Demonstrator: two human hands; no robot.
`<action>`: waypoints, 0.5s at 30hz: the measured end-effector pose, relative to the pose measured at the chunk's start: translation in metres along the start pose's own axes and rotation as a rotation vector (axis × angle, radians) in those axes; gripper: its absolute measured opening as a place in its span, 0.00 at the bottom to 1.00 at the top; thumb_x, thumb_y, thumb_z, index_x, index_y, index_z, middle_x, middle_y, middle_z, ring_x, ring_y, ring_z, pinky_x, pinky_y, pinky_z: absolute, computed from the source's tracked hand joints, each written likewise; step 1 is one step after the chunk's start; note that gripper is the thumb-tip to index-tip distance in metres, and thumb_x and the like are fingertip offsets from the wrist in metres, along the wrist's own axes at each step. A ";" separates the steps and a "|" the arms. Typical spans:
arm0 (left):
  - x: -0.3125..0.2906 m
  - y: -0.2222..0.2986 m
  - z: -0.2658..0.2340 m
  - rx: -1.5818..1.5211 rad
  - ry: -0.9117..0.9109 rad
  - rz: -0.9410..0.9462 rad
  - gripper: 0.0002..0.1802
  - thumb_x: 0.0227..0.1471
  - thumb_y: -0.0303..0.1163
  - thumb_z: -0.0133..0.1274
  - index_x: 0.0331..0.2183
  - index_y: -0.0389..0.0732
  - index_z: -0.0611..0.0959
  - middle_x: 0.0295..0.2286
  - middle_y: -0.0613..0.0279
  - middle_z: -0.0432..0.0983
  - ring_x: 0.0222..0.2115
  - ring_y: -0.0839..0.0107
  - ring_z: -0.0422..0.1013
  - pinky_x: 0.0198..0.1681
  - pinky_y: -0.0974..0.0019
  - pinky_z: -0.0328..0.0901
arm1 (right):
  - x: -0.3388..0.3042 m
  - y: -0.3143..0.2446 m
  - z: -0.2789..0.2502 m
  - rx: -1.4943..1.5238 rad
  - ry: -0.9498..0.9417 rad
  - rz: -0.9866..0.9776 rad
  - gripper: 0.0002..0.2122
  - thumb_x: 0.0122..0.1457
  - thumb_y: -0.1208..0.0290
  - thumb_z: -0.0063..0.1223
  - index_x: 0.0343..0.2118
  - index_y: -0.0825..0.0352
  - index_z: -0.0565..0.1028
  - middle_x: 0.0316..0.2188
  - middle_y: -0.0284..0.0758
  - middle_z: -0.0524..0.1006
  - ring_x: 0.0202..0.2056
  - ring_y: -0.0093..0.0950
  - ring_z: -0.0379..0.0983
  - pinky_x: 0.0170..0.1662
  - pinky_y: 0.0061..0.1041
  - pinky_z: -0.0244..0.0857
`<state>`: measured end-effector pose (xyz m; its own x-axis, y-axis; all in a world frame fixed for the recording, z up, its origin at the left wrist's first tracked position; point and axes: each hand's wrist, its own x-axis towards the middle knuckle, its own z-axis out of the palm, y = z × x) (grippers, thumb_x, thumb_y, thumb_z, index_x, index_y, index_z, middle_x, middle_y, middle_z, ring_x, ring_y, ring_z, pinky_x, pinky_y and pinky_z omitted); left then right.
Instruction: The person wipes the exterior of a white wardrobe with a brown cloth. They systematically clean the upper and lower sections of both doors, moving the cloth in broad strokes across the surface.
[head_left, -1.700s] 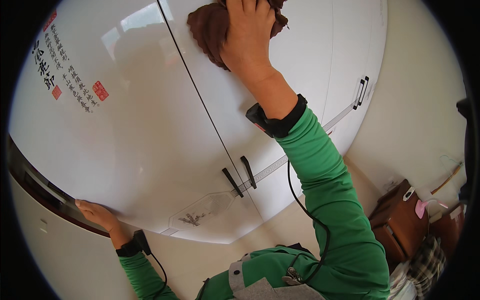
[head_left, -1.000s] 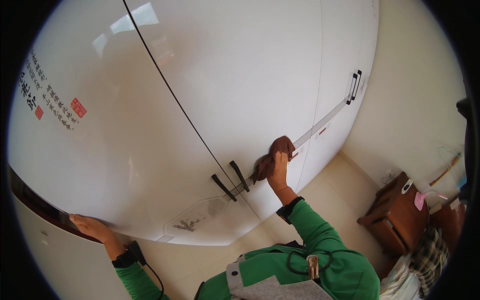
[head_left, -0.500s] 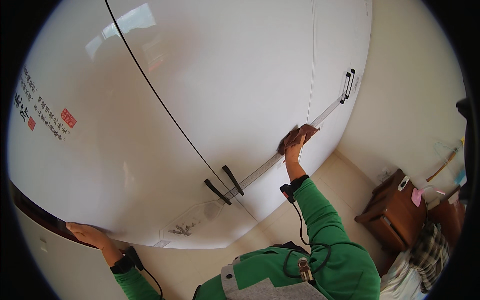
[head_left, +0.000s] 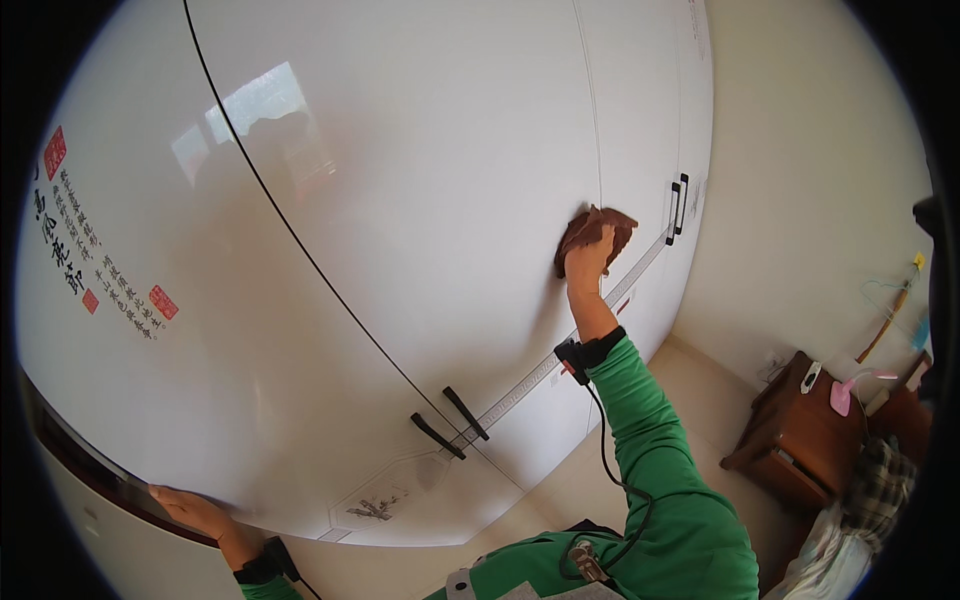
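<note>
My right hand [head_left: 588, 265] presses a brown cloth [head_left: 596, 232] flat against a glossy white wardrobe door [head_left: 430, 200], close to the seam with the neighbouring door. The arm wears a green sleeve and a black wrist strap with a cable. My left hand [head_left: 190, 508] rests with fingers spread on the dark edge of the wardrobe at the lower left and holds nothing.
Black bar handles [head_left: 450, 420] sit below the right hand, another pair of handles [head_left: 679, 208] further right. A painted panel with script [head_left: 90, 250] marks the left door. A brown wooden bedside cabinet [head_left: 800, 435] with a pink object stands at the right on the pale floor.
My right hand with the cloth dropped from the top of the door to the handles, then moved right and up along the door. The left hand stayed on the edge.
</note>
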<state>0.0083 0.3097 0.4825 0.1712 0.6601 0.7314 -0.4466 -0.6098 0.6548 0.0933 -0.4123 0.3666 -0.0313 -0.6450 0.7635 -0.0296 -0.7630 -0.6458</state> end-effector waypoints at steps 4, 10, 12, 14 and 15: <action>0.004 -0.007 0.000 -0.005 0.007 -0.001 0.34 0.71 0.49 0.34 0.59 0.25 0.70 0.58 0.40 0.69 0.55 0.53 0.69 0.60 0.60 0.63 | 0.150 -0.129 -0.002 0.068 0.059 -0.256 0.21 0.56 0.79 0.49 0.54 0.72 0.69 0.57 0.53 0.66 0.61 0.53 0.58 0.64 0.51 0.49; 0.002 0.000 -0.001 0.024 -0.002 0.018 0.35 0.72 0.50 0.33 0.59 0.25 0.69 0.58 0.39 0.68 0.54 0.53 0.69 0.59 0.59 0.63 | 0.227 -0.299 -0.025 0.343 0.221 -0.625 0.24 0.50 0.76 0.55 0.53 0.70 0.70 0.62 0.50 0.65 0.63 0.55 0.56 0.64 0.58 0.47; 0.002 0.002 -0.001 -0.013 -0.030 -0.054 0.35 0.72 0.50 0.33 0.59 0.25 0.69 0.58 0.38 0.68 0.55 0.52 0.68 0.60 0.59 0.63 | 0.228 -0.304 -0.029 0.476 0.260 -0.767 0.24 0.48 0.75 0.56 0.52 0.65 0.72 0.57 0.45 0.70 0.58 0.52 0.60 0.61 0.53 0.51; 0.002 0.001 -0.001 0.025 0.006 0.000 0.35 0.72 0.49 0.33 0.60 0.25 0.68 0.59 0.38 0.66 0.57 0.51 0.67 0.62 0.58 0.62 | 0.229 -0.273 -0.028 0.452 0.114 -0.662 0.26 0.46 0.79 0.56 0.53 0.64 0.73 0.51 0.42 0.73 0.52 0.48 0.64 0.57 0.47 0.55; 0.002 0.000 -0.001 0.052 0.026 0.029 0.35 0.72 0.49 0.32 0.61 0.25 0.67 0.60 0.38 0.65 0.58 0.50 0.67 0.62 0.57 0.61 | 0.228 -0.251 -0.023 0.442 0.134 -0.638 0.27 0.45 0.81 0.55 0.54 0.65 0.73 0.49 0.43 0.73 0.50 0.47 0.65 0.56 0.45 0.56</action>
<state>0.0081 0.3118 0.4839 0.1354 0.6530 0.7451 -0.4046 -0.6501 0.6432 0.0710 -0.3666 0.7027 -0.2634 -0.0875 0.9607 0.3168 -0.9485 0.0005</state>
